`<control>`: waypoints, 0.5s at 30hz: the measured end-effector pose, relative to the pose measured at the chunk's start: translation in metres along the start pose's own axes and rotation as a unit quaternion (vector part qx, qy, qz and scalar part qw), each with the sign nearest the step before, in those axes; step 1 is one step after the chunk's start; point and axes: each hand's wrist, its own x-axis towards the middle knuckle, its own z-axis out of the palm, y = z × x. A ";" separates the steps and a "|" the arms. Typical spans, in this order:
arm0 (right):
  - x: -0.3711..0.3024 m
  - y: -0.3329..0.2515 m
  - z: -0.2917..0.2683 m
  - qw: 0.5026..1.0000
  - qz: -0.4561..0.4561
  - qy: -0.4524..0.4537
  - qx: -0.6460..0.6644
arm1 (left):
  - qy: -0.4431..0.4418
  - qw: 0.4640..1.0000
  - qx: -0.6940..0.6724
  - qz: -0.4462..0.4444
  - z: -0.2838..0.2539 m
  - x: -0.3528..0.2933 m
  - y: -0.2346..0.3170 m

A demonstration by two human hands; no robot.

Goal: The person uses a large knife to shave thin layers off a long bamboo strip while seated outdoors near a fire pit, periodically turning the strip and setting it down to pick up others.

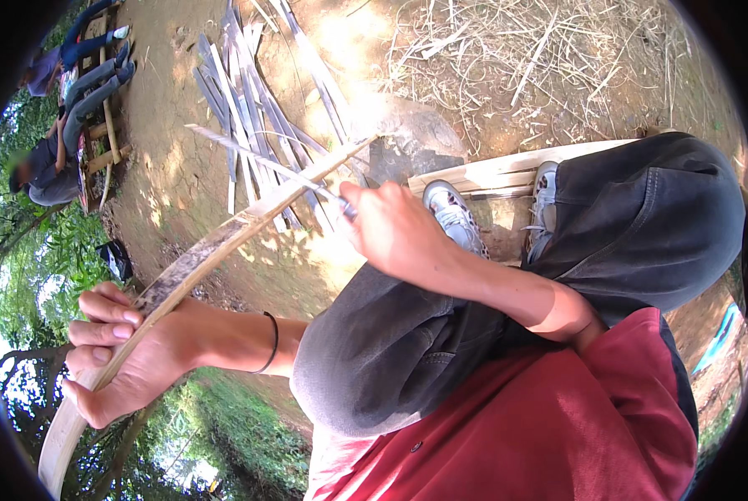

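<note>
A long split bamboo strip (198,255), pale with a dark mottled patch on one face, runs slantwise from the lower left up toward the middle. My left hand (136,355) is closed round its lower part, fingers over one edge and thumb along the other. Closed on the handle of a thin knife (265,160), my right hand (399,230) is close to the strip's upper end. The narrow blade crosses the strip there and points to the upper left; whether its edge bites into the bamboo I cannot tell. My fingers hide most of the handle.
Dark and pale strips (253,92) lie piled on the ground ahead. Thin shavings (507,50) are scattered at the far right. A stone (411,129) and split bamboo pieces (499,174) are by my shoes. People (52,159) sit at the far left near a black bag (116,259).
</note>
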 end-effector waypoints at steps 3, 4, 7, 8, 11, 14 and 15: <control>0.000 0.002 0.004 1.000 -0.021 -0.001 0.012 | 0.019 1.000 0.023 0.007 0.002 -0.001 -0.005; 0.005 0.028 0.016 1.000 0.012 0.026 0.000 | 0.009 0.999 0.047 0.009 0.007 -0.006 -0.003; 0.028 0.107 0.032 0.993 0.102 0.039 -0.046 | 0.045 0.998 0.031 0.012 0.015 -0.007 -0.003; 0.030 0.101 0.032 0.992 0.102 0.033 -0.063 | 0.049 0.997 0.052 0.012 0.014 -0.007 -0.002; 0.022 0.073 0.030 0.998 0.048 0.044 -0.012 | 0.061 0.997 0.046 0.021 0.011 -0.002 -0.006; 0.012 0.031 0.014 0.999 0.000 0.029 -0.016 | 0.089 0.994 0.064 0.029 0.018 -0.004 -0.008; 0.013 0.030 0.013 0.999 -0.010 0.033 -0.034 | 0.100 0.992 0.065 0.032 0.018 -0.003 -0.009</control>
